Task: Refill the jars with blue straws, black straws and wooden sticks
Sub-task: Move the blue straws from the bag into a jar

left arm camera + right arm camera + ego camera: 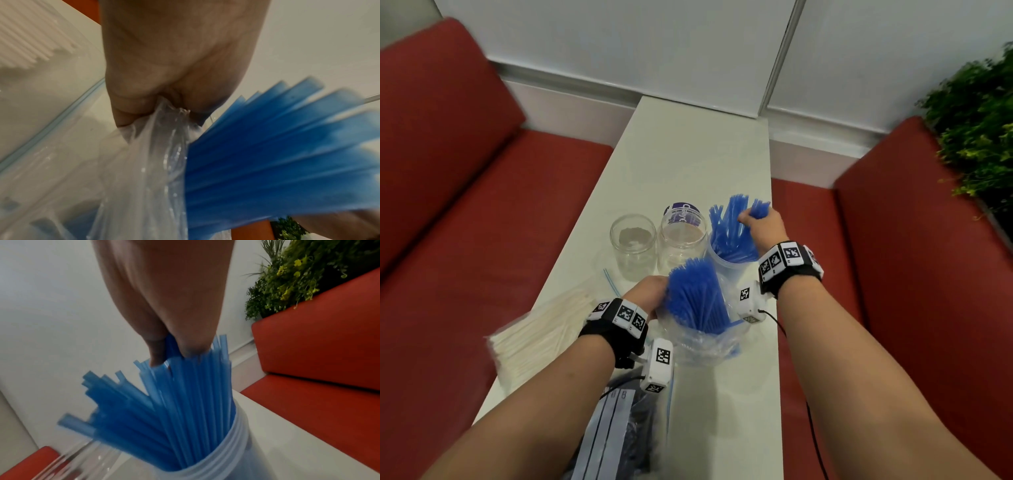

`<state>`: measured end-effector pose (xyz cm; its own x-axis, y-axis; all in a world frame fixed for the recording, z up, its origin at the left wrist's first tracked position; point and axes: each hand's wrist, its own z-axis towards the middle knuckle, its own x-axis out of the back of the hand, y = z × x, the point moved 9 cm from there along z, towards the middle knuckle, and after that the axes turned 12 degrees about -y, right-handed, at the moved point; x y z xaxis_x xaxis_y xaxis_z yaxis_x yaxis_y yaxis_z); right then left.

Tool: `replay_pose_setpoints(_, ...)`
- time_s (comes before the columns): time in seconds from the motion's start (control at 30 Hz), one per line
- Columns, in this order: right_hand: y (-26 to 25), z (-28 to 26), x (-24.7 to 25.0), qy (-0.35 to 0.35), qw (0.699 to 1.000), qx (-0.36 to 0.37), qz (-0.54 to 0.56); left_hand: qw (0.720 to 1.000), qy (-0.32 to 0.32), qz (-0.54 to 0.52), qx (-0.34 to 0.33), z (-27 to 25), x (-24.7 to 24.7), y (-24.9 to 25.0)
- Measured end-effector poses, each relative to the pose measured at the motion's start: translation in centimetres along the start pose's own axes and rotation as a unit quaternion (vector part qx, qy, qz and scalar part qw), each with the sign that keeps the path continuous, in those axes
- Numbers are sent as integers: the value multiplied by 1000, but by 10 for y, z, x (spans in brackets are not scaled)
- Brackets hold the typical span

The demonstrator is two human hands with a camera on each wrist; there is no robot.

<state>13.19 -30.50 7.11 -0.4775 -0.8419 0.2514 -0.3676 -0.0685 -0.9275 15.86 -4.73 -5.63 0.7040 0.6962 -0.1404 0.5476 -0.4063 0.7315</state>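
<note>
Three jars in a row across the white tabletop; only the right-hand one, a translucent jar, filled so far, with blue straws standing fanned in its mouth. Blue-straw step clearly in hand. Right hand curled round a small bunch of those straws near their tops, fingers pinching them above the jar rim. Left hand gripping the bunched mouth of a clear plastic bag, fingers clenched on the crumpled film, more blue straws sticking up out of it. Other two glass jars empty; the middle one with a purple label behind it. Pale wooden sticks stacked at the left edge, black straws bagged near the bottom edge, both untouched. Next, likely: release the bunch so it settles upright, reach back into the bag for another handful while the left hand keeps the bag propped. Care needed against tipping the light jar near the tabletop's right edge.
</note>
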Motion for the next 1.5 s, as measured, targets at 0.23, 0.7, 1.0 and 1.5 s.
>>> replay_pose_setpoints(0.23, -42, -24, 6, 13, 993, 96, -68, 999, 4, 39, 10, -9, -4, 4)
replay_pose_setpoints(0.7, -9, -70, 58, 237, 964, 104, 60, 1000, -25, 9, 4, -10, -8, 2)
replay_pose_setpoints(1.0, 40, -76, -43, -21, 947, -9, 320, 999, -24, 23, 2, -11, -11, 5)
replay_pose_setpoints(1.5, 76, -133, -30, -75, 994, 50, -57, 1000, -14, 3, 3, -22, -6, 3)
